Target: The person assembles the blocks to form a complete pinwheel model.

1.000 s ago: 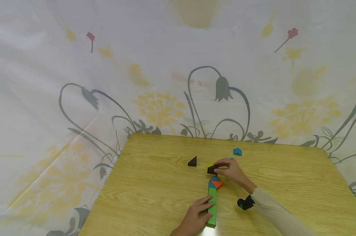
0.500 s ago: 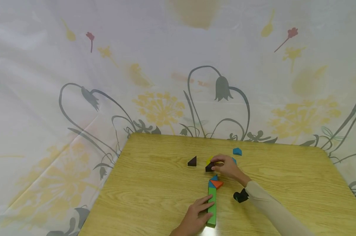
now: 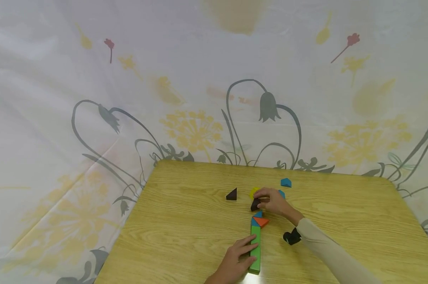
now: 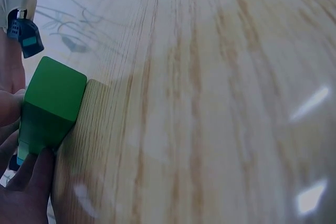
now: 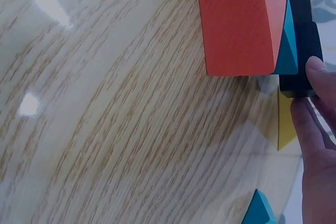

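Observation:
My left hand (image 3: 235, 256) grips a long green block (image 3: 255, 250) lying on the table; in the left wrist view its green end (image 4: 55, 87) sits between thumb and fingers. At its far end are small blue triangular pieces (image 3: 258, 214) and an orange-red triangular block (image 3: 261, 221), seen large in the right wrist view as a red face (image 5: 239, 24). My right hand (image 3: 272, 200) pinches a dark block (image 3: 255, 204) just beyond the blue pieces. Behind it a yellow block (image 3: 254, 191) shows, partly hidden by the fingers.
Another dark triangular block (image 3: 232, 194) stands to the left on the wooden table (image 3: 182, 221). Two blue blocks lie at the back right, one farther away (image 3: 286, 182) and one partly behind the right hand (image 3: 281, 193). A black wrist device (image 3: 292, 236) hangs under the right sleeve.
The right hand first shifts left with the dark block, then slightly back right and nearer the blue pieces, the block turning. More of the yellow block shows. The left hand stays put.

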{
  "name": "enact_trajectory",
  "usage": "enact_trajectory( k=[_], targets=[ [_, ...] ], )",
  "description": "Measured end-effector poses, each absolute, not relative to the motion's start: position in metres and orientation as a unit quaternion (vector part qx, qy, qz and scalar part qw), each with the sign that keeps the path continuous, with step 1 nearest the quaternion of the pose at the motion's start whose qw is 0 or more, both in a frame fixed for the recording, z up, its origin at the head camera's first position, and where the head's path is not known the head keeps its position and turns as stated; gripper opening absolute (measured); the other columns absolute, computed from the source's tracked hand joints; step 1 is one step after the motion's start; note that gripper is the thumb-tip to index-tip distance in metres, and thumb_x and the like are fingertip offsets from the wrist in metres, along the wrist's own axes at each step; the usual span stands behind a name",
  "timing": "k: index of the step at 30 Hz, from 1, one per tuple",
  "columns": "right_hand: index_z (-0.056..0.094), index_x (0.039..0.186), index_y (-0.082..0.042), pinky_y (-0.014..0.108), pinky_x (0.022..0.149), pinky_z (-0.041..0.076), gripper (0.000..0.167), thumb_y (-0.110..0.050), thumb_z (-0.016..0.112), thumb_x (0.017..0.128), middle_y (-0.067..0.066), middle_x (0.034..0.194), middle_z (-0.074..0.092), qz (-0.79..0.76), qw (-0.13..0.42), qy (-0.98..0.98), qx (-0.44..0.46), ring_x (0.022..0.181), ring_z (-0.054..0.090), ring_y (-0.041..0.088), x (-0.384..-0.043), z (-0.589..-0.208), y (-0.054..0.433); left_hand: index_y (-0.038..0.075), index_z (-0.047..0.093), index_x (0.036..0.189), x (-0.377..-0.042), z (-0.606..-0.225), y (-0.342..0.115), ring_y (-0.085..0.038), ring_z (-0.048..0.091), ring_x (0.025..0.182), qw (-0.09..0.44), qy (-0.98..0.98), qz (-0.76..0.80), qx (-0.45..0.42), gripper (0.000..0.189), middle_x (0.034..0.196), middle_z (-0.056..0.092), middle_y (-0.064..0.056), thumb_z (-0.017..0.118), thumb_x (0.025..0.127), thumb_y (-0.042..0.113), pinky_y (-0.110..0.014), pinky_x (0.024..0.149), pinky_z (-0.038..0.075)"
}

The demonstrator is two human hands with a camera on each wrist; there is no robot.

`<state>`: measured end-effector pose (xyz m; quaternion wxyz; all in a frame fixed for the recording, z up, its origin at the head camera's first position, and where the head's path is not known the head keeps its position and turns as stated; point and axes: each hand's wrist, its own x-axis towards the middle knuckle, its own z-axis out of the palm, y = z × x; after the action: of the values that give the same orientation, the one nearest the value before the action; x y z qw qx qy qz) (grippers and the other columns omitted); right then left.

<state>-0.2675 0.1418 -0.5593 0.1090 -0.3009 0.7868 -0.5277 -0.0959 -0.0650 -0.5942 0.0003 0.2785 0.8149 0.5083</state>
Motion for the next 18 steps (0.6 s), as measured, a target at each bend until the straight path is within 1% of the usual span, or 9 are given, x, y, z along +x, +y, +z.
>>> enact_trajectory(
  k=[6, 11, 13, 18],
  targets=[
    [0.06, 0.11, 0.015, 0.037, 0.084, 0.052, 0.027, 0.012, 0.063, 0.083, 0.029, 0.115, 0.055, -0.512, 0.118, 0.794, -0.305, 0.105, 0.057, 0.043, -0.2657, -0.5578, 0.1436, 0.004, 0.058, 0.129, -0.0957, -0.5932, -0.0648, -0.021, 0.044, 0.127, -0.005, 0.815, 0.508, 0.28, 0.038, 0.142, 0.046, -0.004, 0.054, 0.097, 0.025, -0.035, 0.101, 0.041],
    [0.063, 0.11, 0.011, 0.039, 0.084, 0.052, 0.026, 0.01, 0.062, 0.084, 0.024, 0.115, 0.059, -0.49, 0.122, 0.811, -0.297, 0.104, 0.059, 0.038, -0.2648, -0.5563, 0.1441, 0.002, 0.059, 0.128, -0.0955, -0.5926, -0.0645, -0.022, 0.044, 0.126, -0.012, 0.812, 0.509, 0.285, 0.037, 0.141, 0.047, -0.007, 0.055, 0.097, 0.023, -0.036, 0.1, 0.041],
    [0.064, 0.11, 0.01, 0.039, 0.085, 0.052, 0.026, 0.008, 0.061, 0.085, 0.023, 0.115, 0.06, -0.484, 0.124, 0.815, -0.294, 0.104, 0.059, 0.037, -0.2651, -0.557, 0.1447, 0.003, 0.058, 0.128, -0.0952, -0.5927, -0.0644, -0.022, 0.044, 0.127, -0.003, 0.811, 0.513, 0.282, 0.038, 0.141, 0.047, -0.006, 0.054, 0.097, 0.024, -0.035, 0.1, 0.041],
    [0.065, 0.109, 0.011, 0.04, 0.084, 0.052, 0.023, 0.002, 0.062, 0.088, 0.026, 0.117, 0.059, -0.48, 0.125, 0.813, -0.305, 0.104, 0.059, 0.038, -0.2653, -0.5581, 0.1452, 0.005, 0.056, 0.131, -0.0943, -0.593, -0.0641, -0.021, 0.041, 0.129, 0.032, 0.805, 0.531, 0.264, 0.04, 0.144, 0.044, -0.004, 0.054, 0.097, 0.026, -0.033, 0.102, 0.039]
  ],
)
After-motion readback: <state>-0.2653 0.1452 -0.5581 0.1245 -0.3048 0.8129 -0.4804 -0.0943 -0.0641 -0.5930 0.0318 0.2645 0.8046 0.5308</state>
